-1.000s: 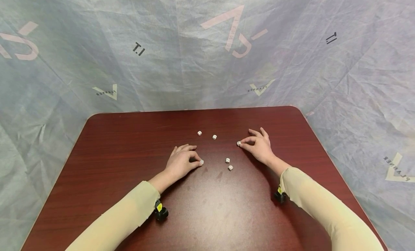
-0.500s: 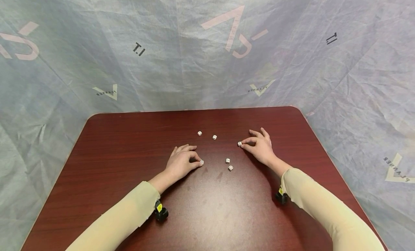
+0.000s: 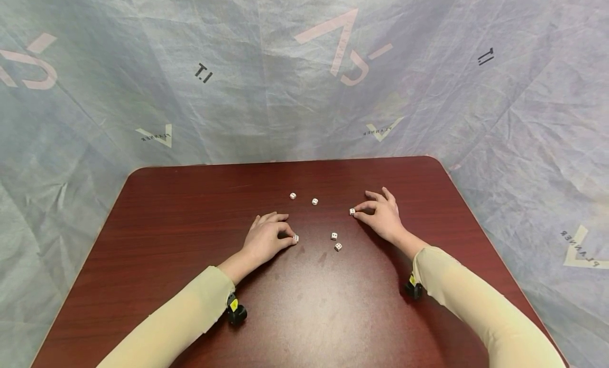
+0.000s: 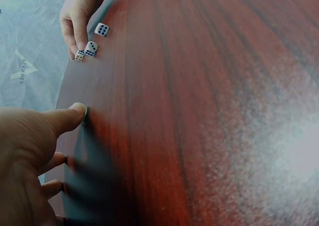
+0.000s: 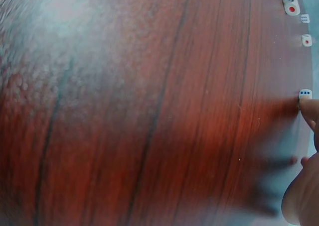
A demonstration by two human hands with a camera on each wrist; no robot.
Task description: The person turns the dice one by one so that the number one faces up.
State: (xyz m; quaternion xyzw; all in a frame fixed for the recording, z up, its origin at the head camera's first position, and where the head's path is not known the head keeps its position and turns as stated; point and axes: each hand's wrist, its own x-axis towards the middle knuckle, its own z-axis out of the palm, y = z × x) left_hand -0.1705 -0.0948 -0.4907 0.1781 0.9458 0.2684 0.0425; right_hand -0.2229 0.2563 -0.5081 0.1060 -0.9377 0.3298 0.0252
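Long beige sleeves [image 3: 480,310], bare hands, black-and-yellow wrist cameras [image 3: 235,309] strapped underneath

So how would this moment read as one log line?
left hand: pinches die | right hand: pinches die | table: four loose dice

Small white die [image 4: 85,112] under left hand's [image 4: 25,156] thumb: almost wholly hidden. Right hand [image 5: 305,186] cut off by frame edge, blurred. Far white dice [image 3: 293,195] pips too small to read from head view.
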